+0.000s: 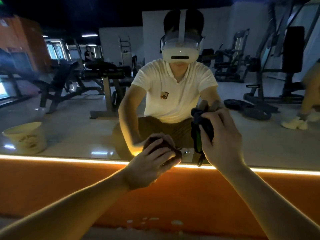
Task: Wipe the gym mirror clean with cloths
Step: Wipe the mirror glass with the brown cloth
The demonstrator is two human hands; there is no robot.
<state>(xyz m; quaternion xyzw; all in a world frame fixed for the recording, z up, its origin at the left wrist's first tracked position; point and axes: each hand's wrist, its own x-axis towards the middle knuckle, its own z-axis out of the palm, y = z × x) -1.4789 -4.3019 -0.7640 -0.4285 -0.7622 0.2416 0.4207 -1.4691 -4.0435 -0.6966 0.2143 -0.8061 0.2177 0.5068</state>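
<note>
The gym mirror (72, 118) fills the wall ahead, above a glowing light strip. My left hand (149, 167) grips a dark brownish cloth (177, 154) and presses it against the glass just above the mirror's lower edge. My right hand (223, 135) is higher and to the right, holding a dark cloth with a green stripe (199, 135) against the mirror; part of that cloth hangs down toward the strip. Both hands' reflections meet them in the glass.
An orange wall panel (52, 187) runs below the light strip (52, 158). The mirror reflects a crouching person in a headset, a pale bucket (26, 137) on the floor at left, weight benches and machines behind, and another person's shoes at right.
</note>
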